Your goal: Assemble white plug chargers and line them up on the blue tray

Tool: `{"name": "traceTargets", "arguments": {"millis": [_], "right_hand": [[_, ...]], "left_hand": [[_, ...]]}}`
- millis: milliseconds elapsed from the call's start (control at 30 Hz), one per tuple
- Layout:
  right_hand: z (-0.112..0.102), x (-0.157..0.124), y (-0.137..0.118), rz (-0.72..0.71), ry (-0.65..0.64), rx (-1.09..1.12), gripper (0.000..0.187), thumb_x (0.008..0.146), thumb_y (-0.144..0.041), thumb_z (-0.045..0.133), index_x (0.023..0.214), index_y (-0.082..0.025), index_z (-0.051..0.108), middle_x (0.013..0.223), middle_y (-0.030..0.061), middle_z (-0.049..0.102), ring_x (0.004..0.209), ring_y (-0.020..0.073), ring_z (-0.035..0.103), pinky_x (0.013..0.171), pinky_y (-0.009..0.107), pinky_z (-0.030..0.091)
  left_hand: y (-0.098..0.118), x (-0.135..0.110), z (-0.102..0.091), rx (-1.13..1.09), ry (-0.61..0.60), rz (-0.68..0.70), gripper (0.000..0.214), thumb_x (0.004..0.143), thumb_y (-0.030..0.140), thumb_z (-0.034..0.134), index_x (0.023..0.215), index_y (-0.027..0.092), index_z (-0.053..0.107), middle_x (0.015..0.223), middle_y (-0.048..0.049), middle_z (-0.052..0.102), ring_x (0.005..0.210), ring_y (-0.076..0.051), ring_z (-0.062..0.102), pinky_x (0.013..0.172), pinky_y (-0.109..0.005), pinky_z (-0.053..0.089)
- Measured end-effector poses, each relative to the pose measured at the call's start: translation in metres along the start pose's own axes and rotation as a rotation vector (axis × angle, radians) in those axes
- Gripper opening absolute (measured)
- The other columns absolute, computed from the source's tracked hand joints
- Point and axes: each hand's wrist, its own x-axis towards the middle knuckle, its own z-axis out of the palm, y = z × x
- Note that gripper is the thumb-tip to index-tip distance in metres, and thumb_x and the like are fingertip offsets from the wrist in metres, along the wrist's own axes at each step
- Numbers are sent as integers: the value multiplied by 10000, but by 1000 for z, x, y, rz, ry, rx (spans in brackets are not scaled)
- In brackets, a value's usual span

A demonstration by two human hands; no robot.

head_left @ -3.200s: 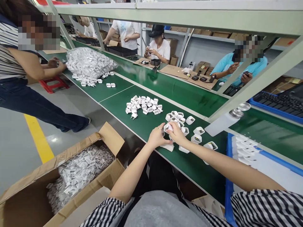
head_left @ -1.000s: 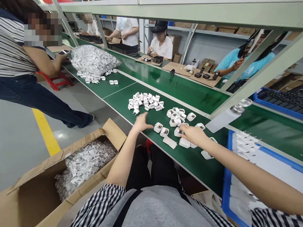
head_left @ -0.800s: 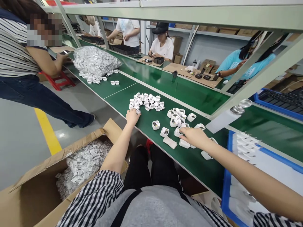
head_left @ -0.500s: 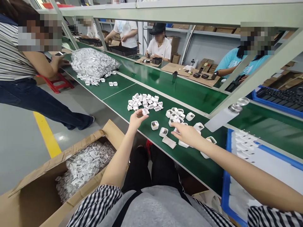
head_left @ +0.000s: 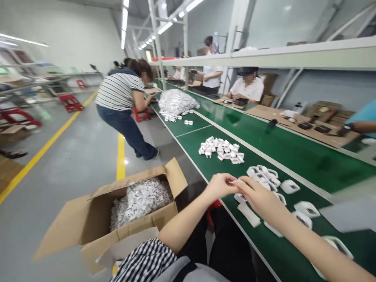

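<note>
My left hand (head_left: pixel 221 187) and my right hand (head_left: pixel 261 197) meet fingertip to fingertip over the near edge of the green bench (head_left: pixel 194 143). Between the left fingers a sliver of a small white plastic plug part (head_left: pixel 233 182) shows. The right fingers are closed against the same spot, and whatever they grip is hidden. Just beyond lies a loose pile of white plug parts (head_left: pixel 211 145). White box-shaped housings (head_left: pixel 290 187) with open tops cluster beside and behind my right hand. A pale flat strip (head_left: pixel 249 214) lies below my right hand.
A cardboard box (head_left: pixel 129 235) holding a bag of small white parts (head_left: pixel 147 197) stands on the floor at left. Further along the bench sits a big clear bag of white parts (head_left: pixel 176 101). A person in a striped shirt (head_left: pixel 120 92) leans over the bench; others sit opposite.
The view has swung left. My right hand has left the housings and come together with my left hand, which has drawn back from the pile with the plug part.
</note>
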Motion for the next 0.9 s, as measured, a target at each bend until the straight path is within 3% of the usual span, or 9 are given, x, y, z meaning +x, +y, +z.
{"name": "traceTargets", "arguments": {"millis": [167, 300, 433, 567, 633, 767, 900], "right_hand": [[12, 1, 7, 41, 153, 79, 335, 727, -92, 263, 894, -199, 532, 978, 103, 547, 808, 181, 567, 529, 265, 485], [5, 1, 18, 134, 192, 187, 261, 759, -202, 307, 787, -234, 565, 958, 84, 552, 853, 205, 551, 603, 313, 489], [-4, 0, 31, 395, 180, 457, 126, 682, -308, 461, 684, -251, 574, 863, 58, 566, 804, 222, 556, 621, 340, 483], [-6, -1, 36, 769, 117, 912, 157, 594, -274, 556, 729, -200, 524, 797, 46, 586, 765, 198, 571, 680, 325, 476], [-4, -1, 37, 878, 127, 1130, 182, 593, -251, 554, 750, -181, 492, 773, 39, 581, 771, 180, 574, 714, 311, 467], [0, -4, 41, 890, 87, 1423, 198, 610, -209, 542, 789, -168, 468, 863, 52, 563, 802, 157, 574, 750, 286, 451], [2, -7, 46, 883, 32, 1463, 164, 647, -209, 522, 795, -169, 461, 907, 59, 540, 810, 154, 572, 735, 274, 451]], "left_hand": [[10, -14, 3, 128, -40, 69, 407, 537, 382, 618, 891, 186, 586, 700, -2, 591, 558, -99, 502, 530, -216, 406], [5, -7, -4, 123, -65, 90, 408, 627, 347, 555, 996, 174, 537, 865, -34, 600, 700, -116, 550, 632, -215, 440], [-18, 12, -9, 372, 76, 88, 452, 600, 187, 558, 1048, 163, 495, 1065, -63, 538, 918, -157, 523, 797, -262, 418], [-39, 27, 4, 432, 38, 77, 607, 495, 178, 642, 1072, 112, 465, 1118, -112, 500, 1062, -228, 430, 914, -324, 327], [-44, 32, 12, 437, 32, 62, 620, 508, 193, 638, 1089, 104, 440, 1125, -126, 493, 1061, -243, 431, 906, -345, 330], [-50, 39, 20, 439, 45, 31, 479, 594, 217, 576, 1054, 156, 454, 1007, -88, 570, 925, -222, 529, 813, -357, 400], [-53, 40, 22, 432, 30, 63, 404, 608, 228, 570, 1002, 180, 492, 952, -48, 599, 892, -190, 548, 790, -314, 420]]}}
